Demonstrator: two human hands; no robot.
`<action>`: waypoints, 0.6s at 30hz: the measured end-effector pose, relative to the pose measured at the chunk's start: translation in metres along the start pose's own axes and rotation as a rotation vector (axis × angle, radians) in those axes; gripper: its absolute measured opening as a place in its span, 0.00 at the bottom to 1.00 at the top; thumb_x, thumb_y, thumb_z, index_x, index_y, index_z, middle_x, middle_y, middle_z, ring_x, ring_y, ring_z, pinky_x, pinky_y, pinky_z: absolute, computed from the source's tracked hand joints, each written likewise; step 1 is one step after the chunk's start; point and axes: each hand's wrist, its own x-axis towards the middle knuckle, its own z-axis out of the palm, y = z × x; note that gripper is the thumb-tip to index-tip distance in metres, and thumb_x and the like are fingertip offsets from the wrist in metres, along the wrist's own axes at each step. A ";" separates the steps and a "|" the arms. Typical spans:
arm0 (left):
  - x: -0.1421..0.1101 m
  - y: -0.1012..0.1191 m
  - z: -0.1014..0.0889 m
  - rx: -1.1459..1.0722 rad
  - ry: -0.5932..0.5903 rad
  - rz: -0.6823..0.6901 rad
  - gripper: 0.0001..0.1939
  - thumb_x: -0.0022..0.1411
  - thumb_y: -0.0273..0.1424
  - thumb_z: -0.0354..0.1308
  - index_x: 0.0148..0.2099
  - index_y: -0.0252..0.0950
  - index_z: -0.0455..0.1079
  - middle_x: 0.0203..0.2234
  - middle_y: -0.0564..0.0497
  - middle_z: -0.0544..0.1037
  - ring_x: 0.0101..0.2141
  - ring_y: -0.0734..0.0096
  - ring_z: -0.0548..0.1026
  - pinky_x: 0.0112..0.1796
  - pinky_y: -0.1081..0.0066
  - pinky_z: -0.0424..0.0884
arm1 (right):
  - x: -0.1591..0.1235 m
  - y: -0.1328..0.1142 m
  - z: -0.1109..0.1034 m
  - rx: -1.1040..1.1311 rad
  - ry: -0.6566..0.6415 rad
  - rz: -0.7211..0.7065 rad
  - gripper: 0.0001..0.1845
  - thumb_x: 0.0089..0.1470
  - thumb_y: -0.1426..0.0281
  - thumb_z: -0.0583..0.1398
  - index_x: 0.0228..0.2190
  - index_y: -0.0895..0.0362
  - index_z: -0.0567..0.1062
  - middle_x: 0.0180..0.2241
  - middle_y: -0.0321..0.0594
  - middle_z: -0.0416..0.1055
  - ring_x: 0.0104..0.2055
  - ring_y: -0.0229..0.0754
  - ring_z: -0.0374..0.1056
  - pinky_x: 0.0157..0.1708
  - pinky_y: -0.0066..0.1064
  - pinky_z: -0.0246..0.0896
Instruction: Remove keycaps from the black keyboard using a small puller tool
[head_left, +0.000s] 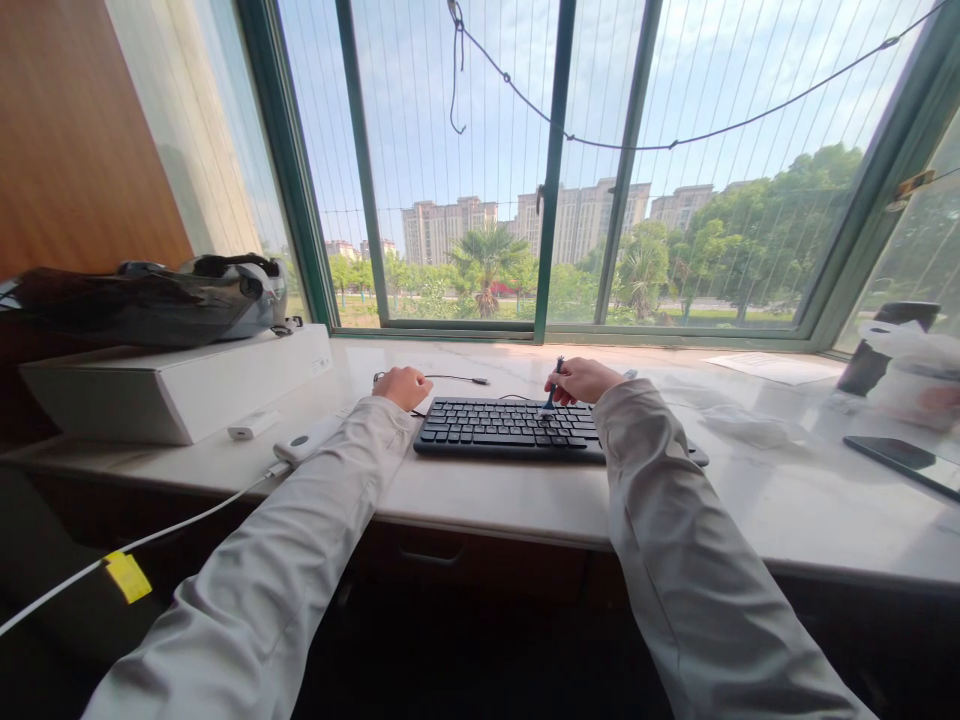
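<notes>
A black keyboard [510,437] lies flat on the pale stone counter [480,500]. Between the fingers of my right hand [589,380] is a small dark blue brush [554,382], held nearly upright with its light bristles touching the keys right of the middle. My left hand [405,387] is closed and rests on the counter by the keyboard's back left corner. Whatever is inside its fingers, if anything, is hidden. Beside and behind that hand runs a thin black cable [457,377] with a small plug end. My right forearm covers part of the keyboard's right side.
At left, a white box [187,385] carries a dark bag [150,300]. A white device [304,442] with a white cable [187,522] lies nearer. Clear plastic [754,425], a black-edged tablet-like device [904,460] and a dark bottle [870,365] are at right. Windows stand behind.
</notes>
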 end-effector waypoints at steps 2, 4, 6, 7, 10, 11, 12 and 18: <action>0.000 0.000 0.001 -0.002 0.000 -0.001 0.16 0.53 0.41 0.52 0.37 0.45 0.79 0.38 0.46 0.80 0.41 0.55 0.76 0.41 0.64 0.69 | 0.000 0.001 -0.001 0.004 0.007 0.018 0.13 0.60 0.70 0.55 0.28 0.60 0.77 0.28 0.43 0.78 0.26 0.37 0.73 0.24 0.23 0.66; 0.001 -0.001 0.001 -0.004 -0.002 -0.005 0.16 0.53 0.42 0.52 0.37 0.45 0.79 0.38 0.47 0.81 0.41 0.56 0.76 0.41 0.65 0.69 | 0.000 0.002 -0.002 -0.002 0.025 0.039 0.12 0.59 0.70 0.56 0.27 0.60 0.76 0.28 0.44 0.78 0.26 0.37 0.73 0.24 0.23 0.66; 0.001 -0.001 0.002 -0.007 -0.004 -0.006 0.17 0.53 0.42 0.52 0.38 0.45 0.80 0.38 0.47 0.81 0.41 0.56 0.76 0.41 0.66 0.69 | -0.001 0.003 -0.003 -0.011 0.044 0.059 0.12 0.59 0.70 0.56 0.27 0.60 0.76 0.27 0.44 0.78 0.25 0.37 0.73 0.24 0.24 0.66; 0.002 -0.002 0.002 -0.008 -0.003 -0.005 0.17 0.53 0.42 0.52 0.38 0.45 0.80 0.39 0.47 0.81 0.41 0.57 0.76 0.41 0.66 0.69 | -0.001 0.003 -0.003 -0.018 0.050 0.067 0.12 0.58 0.69 0.57 0.26 0.59 0.76 0.27 0.43 0.78 0.25 0.37 0.73 0.24 0.24 0.66; 0.003 -0.002 0.003 -0.005 -0.001 -0.005 0.17 0.54 0.42 0.52 0.38 0.44 0.80 0.39 0.47 0.81 0.41 0.56 0.76 0.41 0.66 0.69 | -0.001 0.003 -0.003 -0.050 0.070 0.094 0.13 0.58 0.67 0.57 0.26 0.59 0.77 0.26 0.44 0.77 0.25 0.39 0.72 0.26 0.27 0.66; 0.003 -0.002 0.004 -0.003 0.000 -0.006 0.17 0.54 0.42 0.52 0.37 0.45 0.80 0.39 0.47 0.81 0.41 0.56 0.76 0.41 0.65 0.69 | -0.002 0.003 -0.003 -0.067 0.081 0.101 0.13 0.58 0.66 0.58 0.26 0.58 0.77 0.25 0.44 0.77 0.26 0.39 0.73 0.27 0.27 0.66; 0.003 -0.003 0.004 -0.002 0.001 -0.007 0.17 0.54 0.42 0.52 0.37 0.45 0.80 0.39 0.47 0.81 0.41 0.55 0.76 0.41 0.65 0.69 | -0.002 0.003 -0.003 -0.089 0.092 0.104 0.13 0.58 0.66 0.58 0.26 0.58 0.78 0.25 0.45 0.77 0.26 0.40 0.73 0.28 0.28 0.66; 0.006 -0.005 0.008 -0.009 0.008 0.002 0.17 0.54 0.42 0.52 0.37 0.45 0.80 0.38 0.47 0.81 0.41 0.56 0.76 0.41 0.65 0.69 | -0.002 0.008 -0.008 -0.361 0.206 0.050 0.11 0.54 0.64 0.61 0.28 0.57 0.80 0.25 0.47 0.75 0.33 0.45 0.73 0.34 0.31 0.66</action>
